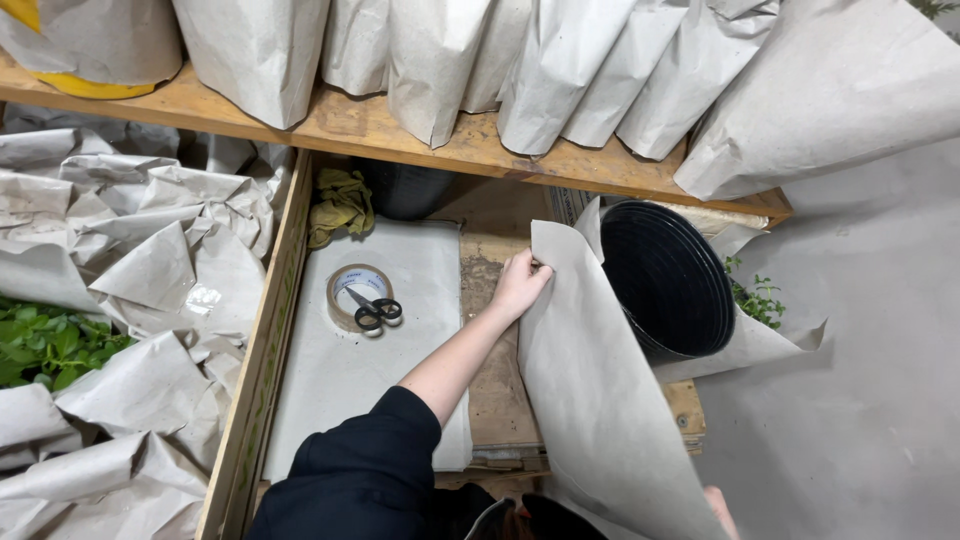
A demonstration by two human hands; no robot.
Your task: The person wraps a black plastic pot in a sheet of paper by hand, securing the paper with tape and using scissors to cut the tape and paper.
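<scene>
L hand (520, 285) fingers pinched on paper (600, 400) edge by pot (668, 278). R hand (722, 510) mostly hidden, grip can't tell. Paper likely light, floppy, tears easily; hold at edges.

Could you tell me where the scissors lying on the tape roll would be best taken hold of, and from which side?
Take the scissors by their black handle loops, coming from above on the near side. The loops lie at the near edge of the tape roll with the blades pointing away across its hole, so the handles are raised and open to the fingers. The left hand is busy with the paper sheet.
</scene>
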